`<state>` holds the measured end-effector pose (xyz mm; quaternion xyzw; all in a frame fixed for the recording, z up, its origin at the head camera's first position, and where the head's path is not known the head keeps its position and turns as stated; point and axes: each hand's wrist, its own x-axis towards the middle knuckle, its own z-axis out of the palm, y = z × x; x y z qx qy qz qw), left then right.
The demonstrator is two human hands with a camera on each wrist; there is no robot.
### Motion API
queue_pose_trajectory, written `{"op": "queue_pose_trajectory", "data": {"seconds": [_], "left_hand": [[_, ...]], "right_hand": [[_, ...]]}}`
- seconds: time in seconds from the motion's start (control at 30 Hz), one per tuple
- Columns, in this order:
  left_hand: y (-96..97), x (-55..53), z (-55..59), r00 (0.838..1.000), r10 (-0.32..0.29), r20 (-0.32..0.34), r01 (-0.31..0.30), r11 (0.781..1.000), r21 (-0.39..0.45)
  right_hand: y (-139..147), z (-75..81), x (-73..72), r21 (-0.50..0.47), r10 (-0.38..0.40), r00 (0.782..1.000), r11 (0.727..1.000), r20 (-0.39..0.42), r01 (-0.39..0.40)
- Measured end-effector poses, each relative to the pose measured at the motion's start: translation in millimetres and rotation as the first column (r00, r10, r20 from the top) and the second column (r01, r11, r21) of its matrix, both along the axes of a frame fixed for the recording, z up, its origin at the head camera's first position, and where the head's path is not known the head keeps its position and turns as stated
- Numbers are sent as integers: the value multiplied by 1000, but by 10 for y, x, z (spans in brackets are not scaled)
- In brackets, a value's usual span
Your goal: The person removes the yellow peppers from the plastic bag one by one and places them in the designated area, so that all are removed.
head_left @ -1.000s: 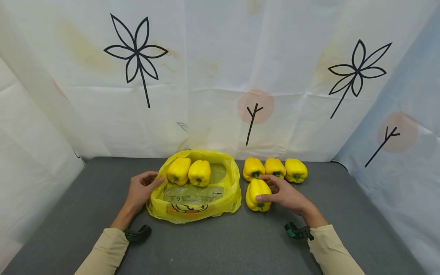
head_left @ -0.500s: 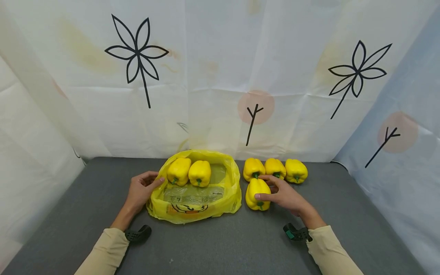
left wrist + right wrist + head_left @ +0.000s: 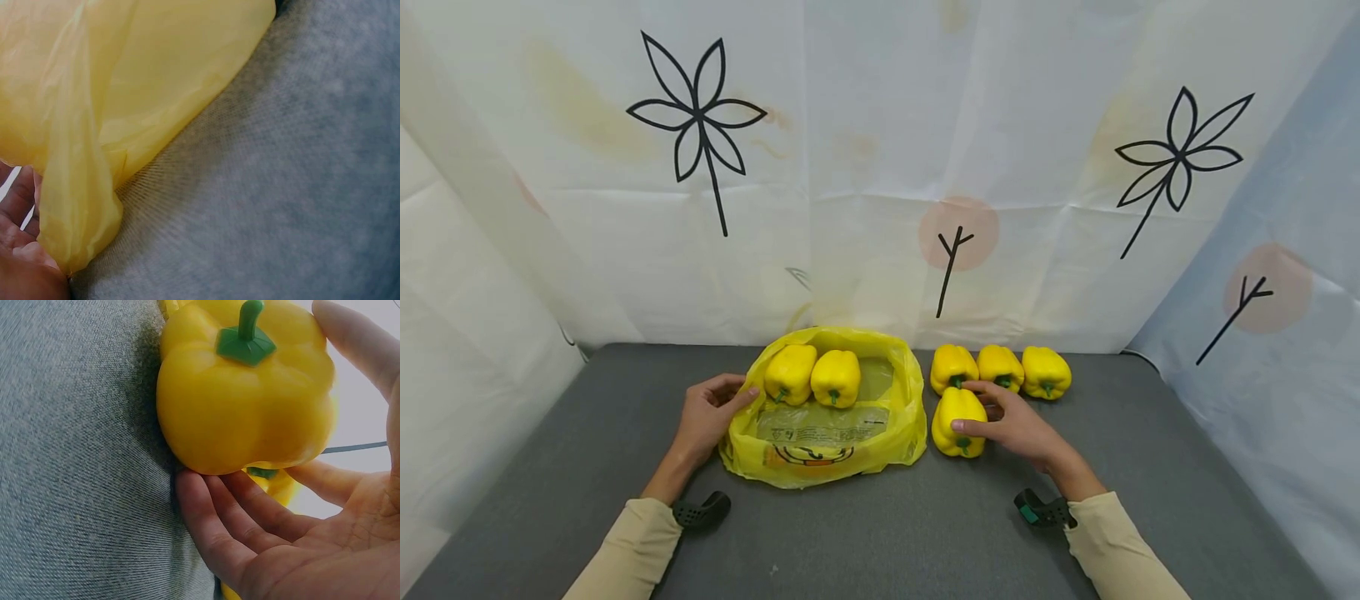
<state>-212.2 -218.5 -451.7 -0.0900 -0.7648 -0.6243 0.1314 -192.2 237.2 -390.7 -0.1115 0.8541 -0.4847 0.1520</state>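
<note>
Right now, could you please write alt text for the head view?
A right hand grips a yellow pepper beside an open yellow bag whose rim the left hand holds. Two peppers lie inside the bag; three more are lined up on the gray table.

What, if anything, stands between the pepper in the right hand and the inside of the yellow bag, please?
Only the raised right side of the yellow bag stands in the way; no other object shows between it and the pepper in the right hand.
</note>
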Motion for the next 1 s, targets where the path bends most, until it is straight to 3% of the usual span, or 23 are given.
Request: {"op": "queue_pose_trajectory", "data": {"seconds": [0.67,1.0], "left_hand": [[-10,0,-8,1000,7,-9,-7,1000,-13],[-5,-3,-12,1000,2,-7,-2,1000,-12]], "right_hand": [[27,14,0,0,-3,1000,1000,-9,3],[36,153,29,10,-20,999,1000,-44,20]]}}
